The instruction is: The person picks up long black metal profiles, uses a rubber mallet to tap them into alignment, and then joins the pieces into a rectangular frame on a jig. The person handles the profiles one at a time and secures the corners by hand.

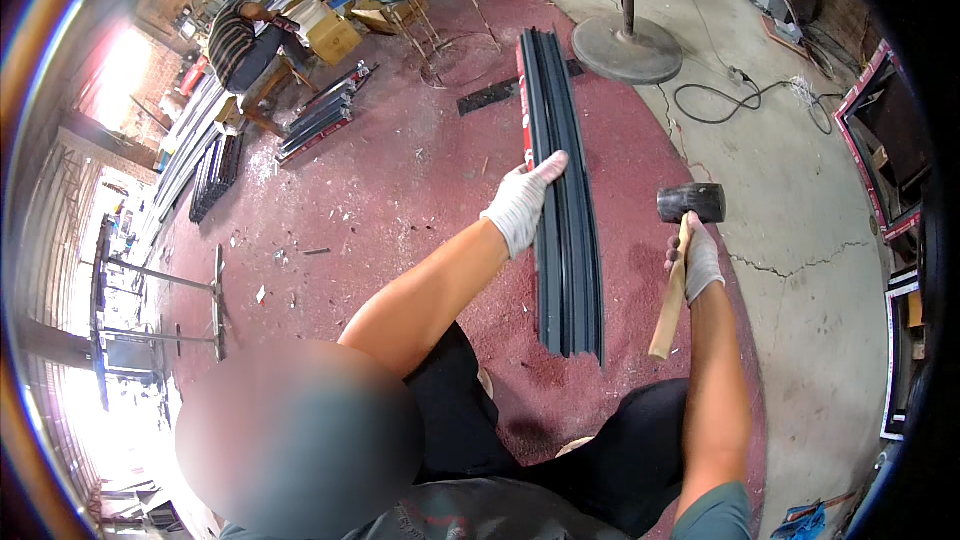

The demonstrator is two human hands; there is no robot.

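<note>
A long dark grey window profile [568, 240], ribbed along its length and with red-and-white film on its left edge, stretches away from me between my knees. My left hand [520, 205], in a white glove, is wrapped round its left side near the middle, thumb on top. To the right of it, my right hand [700, 255] grips a rubber mallet by its pale wooden handle [672, 305], close under the black head [691, 203]. That glove leaves the fingertips bare. Mallet and profile are apart.
A dark flat strip [490, 97] lies by the profile's far end. Beyond stands a post on a round base [628, 48], with a black cable [735, 105] to its right. Bundled profiles [325, 110] lie left, near a seated person [250, 45]. Framed panels [885, 140] lean at right.
</note>
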